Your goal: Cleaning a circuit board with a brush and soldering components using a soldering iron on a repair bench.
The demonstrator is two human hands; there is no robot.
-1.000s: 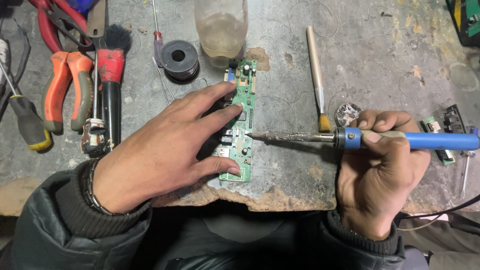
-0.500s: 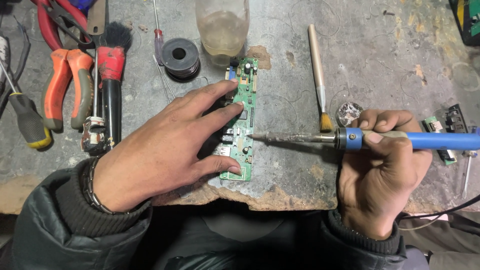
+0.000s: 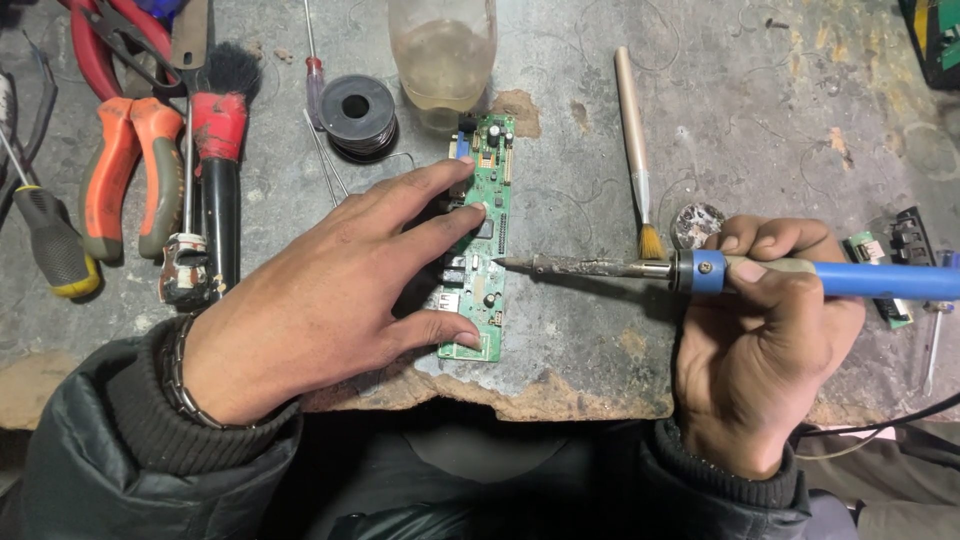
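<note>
While one circuit board (image 3: pixel 487 235) lies pinned, one soldering iron (image 3: pixel 700 270) touches.

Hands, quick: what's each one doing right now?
Left hand: open, fingers spread flat on the green circuit board.
Right hand: closed around the blue-handled soldering iron.

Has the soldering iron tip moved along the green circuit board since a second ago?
No. The blue-handled soldering iron tip stays at the right edge of the long green circuit board, level with the small paintbrush bristles.

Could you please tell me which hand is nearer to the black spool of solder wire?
Left. The left hand lies just below the black spool of solder wire, on the green circuit board; the right hand is far right, holding the blue-handled soldering iron.
</note>
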